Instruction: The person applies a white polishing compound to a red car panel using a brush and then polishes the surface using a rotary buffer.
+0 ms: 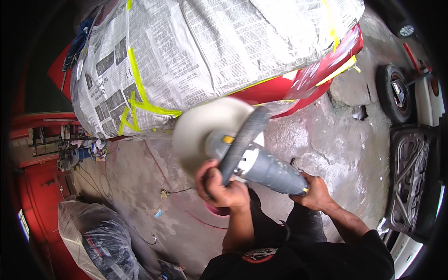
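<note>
My left hand point(222, 187) is closed around the front handle bar of a grey rotary polisher point(273, 168). My right hand point(313, 192) grips the rear end of its body. The polisher's large white pad point(196, 136) is blurred at its rim, close to the lower edge of a car covered in newspaper point(210, 52); contact between them cannot be told. Yellow-green masking tape point(138, 78) holds the paper. Below the paper a strip of glossy red car body point(262, 91) shows, with plastic film over part of it.
A wheel with its tyre point(395, 92) and a detached car panel point(407, 178) are at the right. A plastic-wrapped object point(105, 241) stands lower left. Hoses and a cable with a connector point(164, 193) lie on the concrete floor point(189, 224). Cluttered shelves point(66, 140) stand at the left.
</note>
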{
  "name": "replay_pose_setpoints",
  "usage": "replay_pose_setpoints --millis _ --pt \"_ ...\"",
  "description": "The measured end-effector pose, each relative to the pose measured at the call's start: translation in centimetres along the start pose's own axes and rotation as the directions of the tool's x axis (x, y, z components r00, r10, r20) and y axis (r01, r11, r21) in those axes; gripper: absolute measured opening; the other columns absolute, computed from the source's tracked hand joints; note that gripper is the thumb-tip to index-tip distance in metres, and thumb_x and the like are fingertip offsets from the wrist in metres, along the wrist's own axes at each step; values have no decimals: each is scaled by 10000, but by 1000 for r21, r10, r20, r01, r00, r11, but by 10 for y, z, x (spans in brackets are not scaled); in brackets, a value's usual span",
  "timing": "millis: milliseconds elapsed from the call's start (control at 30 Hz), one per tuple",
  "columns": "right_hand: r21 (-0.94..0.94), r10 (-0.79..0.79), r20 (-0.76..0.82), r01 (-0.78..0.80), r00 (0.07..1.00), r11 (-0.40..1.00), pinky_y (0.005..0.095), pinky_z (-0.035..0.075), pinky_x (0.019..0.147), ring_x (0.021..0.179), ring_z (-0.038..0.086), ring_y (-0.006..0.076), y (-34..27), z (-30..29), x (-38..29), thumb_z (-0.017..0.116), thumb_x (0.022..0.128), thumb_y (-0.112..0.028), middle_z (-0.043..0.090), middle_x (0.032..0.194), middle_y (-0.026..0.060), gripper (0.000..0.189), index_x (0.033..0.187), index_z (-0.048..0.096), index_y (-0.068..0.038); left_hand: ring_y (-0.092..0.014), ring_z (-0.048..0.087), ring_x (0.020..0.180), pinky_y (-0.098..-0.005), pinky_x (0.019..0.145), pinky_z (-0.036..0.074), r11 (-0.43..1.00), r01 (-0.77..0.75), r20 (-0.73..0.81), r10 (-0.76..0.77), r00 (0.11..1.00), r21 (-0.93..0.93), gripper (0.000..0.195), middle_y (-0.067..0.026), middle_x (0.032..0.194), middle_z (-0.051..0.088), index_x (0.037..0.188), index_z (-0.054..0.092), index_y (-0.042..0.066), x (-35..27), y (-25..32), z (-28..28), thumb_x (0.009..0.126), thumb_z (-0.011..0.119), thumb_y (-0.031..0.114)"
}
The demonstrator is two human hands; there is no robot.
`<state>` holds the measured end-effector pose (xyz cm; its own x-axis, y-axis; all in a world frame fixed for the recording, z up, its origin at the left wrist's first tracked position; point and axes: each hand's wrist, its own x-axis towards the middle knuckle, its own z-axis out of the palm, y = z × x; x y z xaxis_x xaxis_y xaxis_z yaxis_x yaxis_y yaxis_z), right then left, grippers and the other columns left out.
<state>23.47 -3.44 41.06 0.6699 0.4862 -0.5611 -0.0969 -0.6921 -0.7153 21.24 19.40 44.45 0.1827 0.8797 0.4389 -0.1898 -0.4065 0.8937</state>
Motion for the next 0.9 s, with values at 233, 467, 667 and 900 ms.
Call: replay_pose_setpoints --millis 233,467,667,900 --pt "-6 -98 12 99 995 995 440 577 772 809 721 397 -11 46 23 811 684 -288 723 822 225 562 1169 673 -40 -202 568 750 -297 639 505 972 186 -118 -204 972 -147 219 -116 887 594 854 624 -60 34 -7 -25 887 549 143" --pt "349 101 -156 -41 983 936 360 553 838 921 725 223 72 68 -6 819 687 -187 748 982 146 531 1164 666 -12 -274 628 784 -364 689 536 904 -427 574 345 743 9 174 -188 982 622 995 541 -30 -28 -17 -24 826 580 -39" --pt "395 235 -401 -65 885 917 371 537 846 906 676 204 84 75 -36 798 702 -147 722 963 156 516 1126 633 96 -233 650 675 -372 677 502 923 237 575 -21 818 -303 179 -110 794 708 903 702 -22 -52 -3 29 806 626 108" --pt "452 208 -365 -23 907 892 352 537 827 892 666 179 55 101 -24 805 693 -121 712 960 131 476 1094 637 72 -258 672 728 -379 722 524 924 265 498 -97 862 -277 205 -140 824 721 897 700 -37 -32 -16 -6 804 627 129"
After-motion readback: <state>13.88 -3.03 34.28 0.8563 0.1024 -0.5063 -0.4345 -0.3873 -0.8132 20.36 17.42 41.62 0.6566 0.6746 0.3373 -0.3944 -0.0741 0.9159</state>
